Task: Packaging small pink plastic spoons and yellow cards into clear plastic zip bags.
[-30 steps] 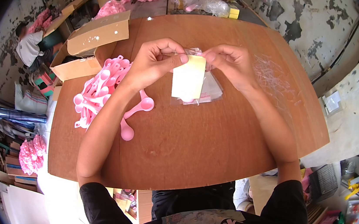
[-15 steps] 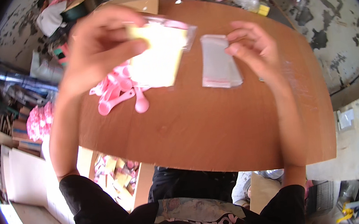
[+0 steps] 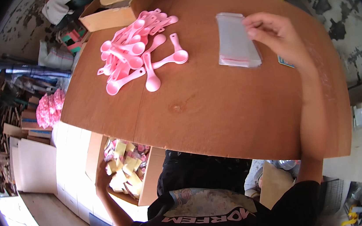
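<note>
My left hand (image 3: 103, 176) is down at the left side of an open cardboard box (image 3: 147, 178) below the table edge; its fingers are shaded and partly hidden. Inside the box lie several clear packets with yellow cards (image 3: 130, 164) and pink pieces. On the table, my right hand (image 3: 275, 32) has its thumb and fingertips closed at the upper right edge of a stack of clear plastic bags (image 3: 237, 41). A pile of pink measuring spoons (image 3: 132, 47) lies to the left of the bags, with a few spoons spread at its near side.
A brown wooden table (image 3: 216, 109) fills the middle. An opened cardboard box (image 3: 111, 16) stands at its far left, behind the spoons. A small blue-green printed piece (image 3: 285, 61) lies under my right wrist. A pink bundle (image 3: 51, 109) sits off the table's left side.
My left hand has moved from above the spoons down to the box, and the yellow-card packet it held is out of its visible grip. My right hand stays at the bag stack.
</note>
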`<act>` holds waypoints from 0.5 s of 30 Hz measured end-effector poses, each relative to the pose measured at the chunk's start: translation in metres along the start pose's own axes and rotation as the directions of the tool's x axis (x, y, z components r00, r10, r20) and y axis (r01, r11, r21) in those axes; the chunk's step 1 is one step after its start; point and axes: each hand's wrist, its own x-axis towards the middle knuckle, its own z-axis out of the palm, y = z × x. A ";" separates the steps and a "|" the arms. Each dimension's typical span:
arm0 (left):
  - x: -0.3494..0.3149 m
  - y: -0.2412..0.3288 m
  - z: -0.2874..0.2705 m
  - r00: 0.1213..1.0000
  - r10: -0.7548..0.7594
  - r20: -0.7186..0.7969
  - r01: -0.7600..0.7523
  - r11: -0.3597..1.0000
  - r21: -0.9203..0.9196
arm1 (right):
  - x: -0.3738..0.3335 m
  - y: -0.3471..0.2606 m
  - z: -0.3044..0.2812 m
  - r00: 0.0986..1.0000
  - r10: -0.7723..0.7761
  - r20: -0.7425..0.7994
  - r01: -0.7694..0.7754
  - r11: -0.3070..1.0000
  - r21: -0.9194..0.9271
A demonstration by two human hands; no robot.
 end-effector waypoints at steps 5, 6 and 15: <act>-0.019 0.159 -0.080 0.673 0.645 0.363 -0.427 0.739 -0.522 | 0.002 0.038 0.022 0.991 0.101 0.083 -0.073 0.953 -0.292; -0.022 0.195 -0.103 0.523 0.767 0.371 -0.535 0.635 -0.558 | -0.001 0.043 0.023 0.983 0.141 0.120 -0.080 0.908 -0.410; 0.071 0.409 -0.158 -0.035 0.942 0.333 -0.922 0.098 -0.374 | -0.003 0.076 0.018 0.980 0.177 0.088 -0.119 0.885 -0.451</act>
